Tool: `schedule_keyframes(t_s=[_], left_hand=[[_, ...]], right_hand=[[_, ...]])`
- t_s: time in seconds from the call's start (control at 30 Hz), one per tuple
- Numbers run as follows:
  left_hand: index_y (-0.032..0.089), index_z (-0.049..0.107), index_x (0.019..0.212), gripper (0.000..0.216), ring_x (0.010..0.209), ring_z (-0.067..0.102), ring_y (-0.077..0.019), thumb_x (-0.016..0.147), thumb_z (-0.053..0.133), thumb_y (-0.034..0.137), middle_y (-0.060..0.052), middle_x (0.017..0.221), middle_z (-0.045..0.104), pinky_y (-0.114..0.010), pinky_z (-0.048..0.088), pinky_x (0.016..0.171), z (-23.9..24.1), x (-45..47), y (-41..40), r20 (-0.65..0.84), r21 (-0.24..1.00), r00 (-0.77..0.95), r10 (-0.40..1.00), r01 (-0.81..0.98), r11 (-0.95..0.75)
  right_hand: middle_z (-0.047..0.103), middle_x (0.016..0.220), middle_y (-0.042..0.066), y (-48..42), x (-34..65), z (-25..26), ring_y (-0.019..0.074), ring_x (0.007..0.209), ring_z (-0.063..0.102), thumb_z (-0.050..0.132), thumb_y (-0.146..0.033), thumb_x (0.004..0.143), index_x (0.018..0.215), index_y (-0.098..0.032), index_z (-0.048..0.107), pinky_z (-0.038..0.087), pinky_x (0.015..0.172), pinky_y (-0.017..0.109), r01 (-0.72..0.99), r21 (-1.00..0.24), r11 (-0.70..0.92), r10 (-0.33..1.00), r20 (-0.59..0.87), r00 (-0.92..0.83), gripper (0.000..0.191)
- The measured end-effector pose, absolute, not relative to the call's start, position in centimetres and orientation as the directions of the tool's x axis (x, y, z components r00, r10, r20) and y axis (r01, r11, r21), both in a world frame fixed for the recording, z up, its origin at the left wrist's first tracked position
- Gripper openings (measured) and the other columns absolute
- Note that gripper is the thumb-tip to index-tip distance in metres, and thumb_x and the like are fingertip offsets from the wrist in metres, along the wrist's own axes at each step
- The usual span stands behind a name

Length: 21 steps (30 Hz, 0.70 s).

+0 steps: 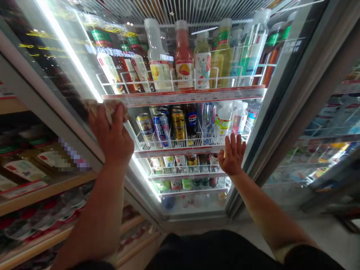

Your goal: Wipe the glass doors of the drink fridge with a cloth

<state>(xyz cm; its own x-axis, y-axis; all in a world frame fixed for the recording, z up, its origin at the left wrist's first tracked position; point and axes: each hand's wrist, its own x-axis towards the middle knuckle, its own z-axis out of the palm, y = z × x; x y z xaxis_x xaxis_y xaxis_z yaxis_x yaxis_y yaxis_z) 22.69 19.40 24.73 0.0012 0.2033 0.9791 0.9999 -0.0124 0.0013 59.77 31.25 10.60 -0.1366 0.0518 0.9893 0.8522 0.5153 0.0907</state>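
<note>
A glass-door drinks cooler [253,123] stands in front of me, lit from inside. My left hand [114,137] presses a crumpled beige cloth [97,107] against the glass near the door's left edge, fingers closed over it. My right hand [233,153] lies flat on the glass lower right, fingers spread and holding nothing. Behind the glass, tall bottles [184,56] fill the upper wire shelf and cans [161,129] with small bottles fill the shelf below.
Wooden shelves [42,193] with packaged goods run along the left. Another glass-fronted cooler [332,123] stands on the right. A grey floor [323,228] shows at lower right, and my dark clothing fills the bottom centre.
</note>
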Motion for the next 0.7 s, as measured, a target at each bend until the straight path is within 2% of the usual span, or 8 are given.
schedule_keyframes(t_s=[0.07,0.13,0.23,0.33,0.4,0.47,0.6,0.7], left_hand=[[0.019,0.053,0.157,0.056,0.160,0.024,-0.0365,0.101,0.047,0.020,-0.009,0.170,0.034,-0.062,0.018,0.133,27.8,22.5,19.7,0.979,-0.009,0.009,0.206,1.000,0.000],[0.021,0.054,0.156,0.055,0.160,0.026,-0.0351,0.101,0.047,0.019,-0.007,0.170,0.036,-0.061,0.019,0.133,28.4,23.4,20.0,0.982,-0.024,0.024,0.186,1.000,-0.005],[0.020,0.061,0.149,0.049,0.159,0.031,-0.0328,0.102,0.047,0.015,-0.010,0.166,0.042,-0.058,0.028,0.131,24.2,26.4,20.2,0.984,-0.098,0.103,0.144,0.994,-0.042],[0.025,0.066,0.143,0.047,0.155,0.039,-0.0319,0.101,0.053,0.011,-0.011,0.159,0.052,-0.054,0.040,0.125,19.4,28.7,20.1,0.943,-0.252,0.265,0.199,0.964,-0.091],[0.028,0.068,0.141,0.045,0.154,0.041,-0.0320,0.100,0.056,0.011,-0.008,0.157,0.055,-0.054,0.043,0.123,19.3,28.7,20.1,0.916,-0.320,0.343,0.208,0.938,-0.133],[0.028,0.068,0.140,0.043,0.154,0.040,-0.0329,0.102,0.055,0.015,-0.005,0.160,0.052,-0.057,0.040,0.124,21.7,27.6,20.2,0.933,-0.291,0.316,0.173,0.944,-0.155],[0.025,0.063,0.147,0.044,0.158,0.031,-0.0347,0.106,0.047,0.025,0.001,0.168,0.040,-0.063,0.024,0.131,26.9,26.2,20.5,0.985,-0.059,0.082,0.149,0.987,-0.152],[0.023,0.061,0.149,0.048,0.160,0.026,-0.0350,0.104,0.048,0.017,-0.003,0.169,0.038,-0.065,0.024,0.131,24.5,28.3,20.7,0.982,-0.043,0.068,0.174,0.989,-0.142]], right_hand=[[0.030,0.174,0.012,31.2,59.8,10.7,0.0248,0.166,0.014,0.048,-0.022,0.099,0.171,-0.015,0.019,0.011,0.136,0.045,0.848,0.097,0.522,0.045,0.989,-0.141,0.077],[0.025,0.176,0.011,31.1,59.8,10.8,0.0234,0.166,0.012,0.047,-0.021,0.099,0.171,-0.015,0.019,0.008,0.136,0.043,0.842,0.103,0.529,0.041,0.988,-0.147,0.077],[0.021,0.178,0.009,31.0,59.8,11.0,0.0226,0.166,0.011,0.047,-0.022,0.100,0.171,-0.016,0.017,0.007,0.136,0.042,0.839,0.102,0.534,0.047,0.988,-0.150,0.077],[0.023,0.177,0.008,31.0,59.7,10.9,0.0226,0.166,0.012,0.046,-0.023,0.100,0.171,-0.017,0.016,0.008,0.136,0.043,0.842,0.094,0.532,0.058,0.988,-0.147,0.077],[0.028,0.176,0.009,31.1,59.7,10.7,0.0231,0.166,0.014,0.046,-0.023,0.100,0.172,-0.019,0.015,0.011,0.136,0.045,0.846,0.084,0.526,0.071,0.987,-0.142,0.078],[0.034,0.173,0.010,31.2,59.7,10.5,0.0248,0.165,0.018,0.047,-0.023,0.099,0.172,-0.020,0.015,0.014,0.135,0.048,0.853,0.066,0.518,0.090,0.987,-0.131,0.079],[0.042,0.170,0.012,31.4,59.6,10.1,0.0269,0.163,0.026,0.048,-0.023,0.099,0.172,-0.020,0.017,0.016,0.134,0.050,0.854,0.036,0.519,0.117,0.987,-0.112,0.079],[0.044,0.168,0.012,31.5,59.6,9.9,0.0267,0.163,0.028,0.047,-0.024,0.098,0.171,-0.020,0.019,0.016,0.134,0.049,0.863,0.037,0.503,0.128,0.985,-0.116,0.078]])
